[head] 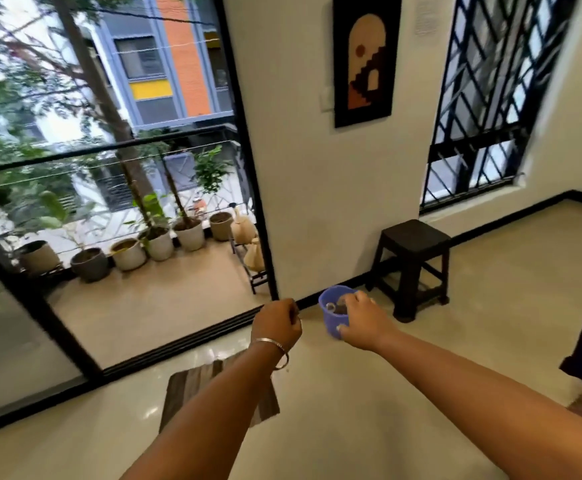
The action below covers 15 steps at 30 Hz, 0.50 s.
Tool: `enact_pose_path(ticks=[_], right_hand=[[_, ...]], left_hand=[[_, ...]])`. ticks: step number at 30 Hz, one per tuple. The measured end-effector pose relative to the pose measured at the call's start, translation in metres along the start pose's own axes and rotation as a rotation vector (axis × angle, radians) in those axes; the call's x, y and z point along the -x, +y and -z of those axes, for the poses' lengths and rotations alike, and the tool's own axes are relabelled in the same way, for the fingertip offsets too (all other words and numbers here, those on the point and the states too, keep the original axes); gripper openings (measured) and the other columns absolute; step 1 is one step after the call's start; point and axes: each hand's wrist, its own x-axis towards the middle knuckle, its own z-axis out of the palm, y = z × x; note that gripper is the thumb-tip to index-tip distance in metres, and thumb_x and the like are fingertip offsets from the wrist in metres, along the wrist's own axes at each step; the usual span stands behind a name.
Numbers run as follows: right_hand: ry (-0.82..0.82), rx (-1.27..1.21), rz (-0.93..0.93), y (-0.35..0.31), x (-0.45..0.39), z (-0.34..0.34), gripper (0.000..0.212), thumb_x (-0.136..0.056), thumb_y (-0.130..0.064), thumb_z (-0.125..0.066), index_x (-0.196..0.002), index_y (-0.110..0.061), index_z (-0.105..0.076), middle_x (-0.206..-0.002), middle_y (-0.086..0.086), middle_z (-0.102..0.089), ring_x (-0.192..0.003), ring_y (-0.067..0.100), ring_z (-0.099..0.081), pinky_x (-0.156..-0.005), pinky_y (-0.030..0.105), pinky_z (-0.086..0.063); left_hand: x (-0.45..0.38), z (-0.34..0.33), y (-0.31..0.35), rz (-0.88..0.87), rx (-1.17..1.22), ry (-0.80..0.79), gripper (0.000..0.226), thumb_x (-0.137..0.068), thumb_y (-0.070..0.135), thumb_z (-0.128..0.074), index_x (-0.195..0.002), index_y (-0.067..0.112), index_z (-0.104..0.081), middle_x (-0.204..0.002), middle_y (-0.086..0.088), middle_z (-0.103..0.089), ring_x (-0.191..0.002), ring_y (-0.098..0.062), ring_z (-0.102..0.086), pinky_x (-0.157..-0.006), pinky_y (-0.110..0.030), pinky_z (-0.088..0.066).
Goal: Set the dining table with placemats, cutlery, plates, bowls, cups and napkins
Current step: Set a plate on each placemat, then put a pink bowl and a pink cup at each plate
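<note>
The right hand (pixel 360 322) curled its grip over the rim of a small purple cup (pixel 334 315), carried in mid-air with no bench in sight. Left of that grip, the left hand (pixel 275 323) was fisted, its contents hidden. The cup looked light, rigid plastic, best held by rim or wall.

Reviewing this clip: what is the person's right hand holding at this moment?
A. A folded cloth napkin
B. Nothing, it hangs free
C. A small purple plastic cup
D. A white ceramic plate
C: the right hand grips the small purple plastic cup by its rim and side, in the air above the glossy floor, near the dark plastic stool.
</note>
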Motion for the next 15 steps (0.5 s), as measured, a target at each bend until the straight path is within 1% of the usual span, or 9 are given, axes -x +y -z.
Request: enact_pose_path(ticks=[2,4,7,9,10,12,15], right_hand=[[0.048,-0.055,-0.085,0.017,-0.033,0.005,0.055,-0.084,-0.032,-0.061,-0.132,-0.012,-0.042,-0.136,0.013,-0.038,-0.125,0.033,-0.042,-0.101,0.037,-0.039],[0.110,-0.094,-0.168,0.037,-0.053,0.010,0.053,-0.084,-0.030,-0.061,-0.131,-0.011,-0.043,-0.135,0.014,-0.038,-0.124,0.033,-0.042,-0.101,0.036,-0.038],[0.146,-0.143,-0.310,0.086,-0.076,0.016,0.062,-0.086,-0.031,-0.060,-0.139,-0.010,-0.036,-0.140,0.013,-0.033,-0.127,0.032,-0.041,-0.102,0.038,-0.041],[0.160,-0.148,-0.380,0.122,-0.081,0.022,0.063,-0.085,-0.032,-0.059,-0.140,-0.011,-0.035,-0.138,0.012,-0.033,-0.125,0.032,-0.043,-0.100,0.039,-0.043],[0.168,-0.138,-0.421,0.144,-0.082,0.025,0.063,-0.084,-0.032,-0.057,-0.139,-0.011,-0.034,-0.137,0.010,-0.034,-0.126,0.032,-0.042,-0.101,0.039,-0.042],[0.198,-0.121,-0.523,0.188,-0.081,0.033,0.062,-0.085,-0.030,-0.055,-0.140,-0.012,-0.032,-0.136,0.010,-0.033,-0.127,0.033,-0.039,-0.102,0.039,-0.041],[0.239,-0.137,-0.673,0.249,-0.065,0.047,0.058,-0.085,-0.025,-0.057,-0.136,-0.009,-0.036,-0.136,0.013,-0.035,-0.125,0.034,-0.039,-0.102,0.041,-0.041]], left_hand=[[-0.055,-0.015,0.005,-0.098,-0.079,-0.064,0.016,-0.084,0.021,-0.053,-0.093,0.017,-0.066,-0.092,-0.006,-0.069,-0.088,-0.027,-0.063,-0.076,-0.036,-0.053],[-0.098,-0.031,0.018,-0.173,-0.089,-0.114,0.016,-0.085,0.021,-0.053,-0.093,0.017,-0.066,-0.092,-0.007,-0.069,-0.088,-0.027,-0.063,-0.074,-0.033,-0.051],[-0.151,-0.076,0.061,-0.317,-0.077,-0.232,0.014,-0.085,0.020,-0.054,-0.090,0.015,-0.066,-0.092,-0.010,-0.069,-0.088,-0.030,-0.062,-0.068,-0.031,-0.044],[-0.175,-0.109,0.091,-0.416,-0.084,-0.301,0.016,-0.084,0.020,-0.053,-0.091,0.016,-0.067,-0.093,-0.009,-0.069,-0.089,-0.030,-0.062,-0.067,-0.031,-0.044],[-0.185,-0.127,0.111,-0.472,-0.070,-0.351,0.017,-0.083,0.018,-0.053,-0.092,0.017,-0.067,-0.095,-0.008,-0.070,-0.091,-0.029,-0.063,-0.069,-0.031,-0.046],[-0.201,-0.163,0.152,-0.572,-0.013,-0.452,0.021,-0.082,0.015,-0.051,-0.093,0.019,-0.069,-0.097,-0.006,-0.071,-0.093,-0.028,-0.064,-0.078,-0.033,-0.050],[-0.212,-0.209,0.217,-0.679,0.031,-0.547,0.023,-0.083,0.012,-0.049,-0.089,0.020,-0.069,-0.096,-0.003,-0.071,-0.092,-0.023,-0.065,-0.082,-0.031,-0.051]])
